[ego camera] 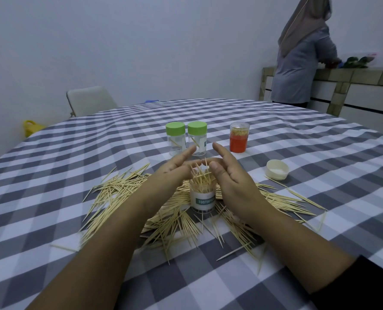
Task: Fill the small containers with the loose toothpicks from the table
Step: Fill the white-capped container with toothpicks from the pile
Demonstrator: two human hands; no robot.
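Observation:
A clear container (202, 201) with a white "TOOTHPI…" label stands open in the middle of the table, and a bundle of toothpicks (202, 183) sticks out of its mouth at mixed angles. My left hand (174, 170) and my right hand (229, 175) cup this bundle from either side. Their fingers are fairly straight, and both thumbs touch the toothpick tips. Loose toothpicks (119, 186) lie spread on the checked cloth all around the container. Behind stand two nearly empty clear containers with green lids (175, 128) (197, 128) and a full orange-bottomed container (239, 142).
A white lid (277, 170) lies upside down at the right of the pile. A white chair (89, 99) stands at the table's far edge, with a yellow object (30, 127) on the floor. A person (297, 63) stands at a counter (353, 78) at back right.

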